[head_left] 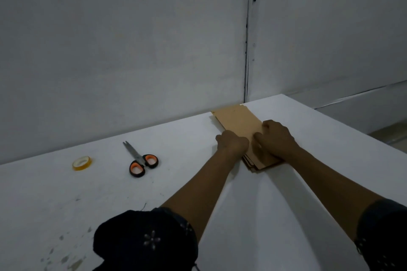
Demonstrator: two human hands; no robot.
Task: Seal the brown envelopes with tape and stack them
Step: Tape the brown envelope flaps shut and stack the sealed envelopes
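A stack of brown envelopes (239, 124) lies near the far right corner of the white surface (319, 138), its far end close to the far edge by the wall. The near end of the stack is fanned slightly, so several lower edges show beneath the top one, but how many envelopes there are cannot be counted.

Both hands are on the stack. The left hand (233, 144) sits at its left long edge with fingers curled; whether they pinch the edge or only rest on it cannot be told, since the fingertips are hidden under the knuckles. The right hand (276, 137) lies over the middle and right side of the stack, fingers bent down onto the top envelope; its grip is also hidden from this view, and it covers a good part of the paper. No flap or seal can be made out.

Well to the left, nearer the middle of the surface, a pair of scissors (141, 159) with black and orange handles lies closed, blades toward the far edge. Further left sits a roll of clear tape (82, 163), lying flat.

Dark patterned sleeves (152, 237) are cut off by the bottom frame edge.
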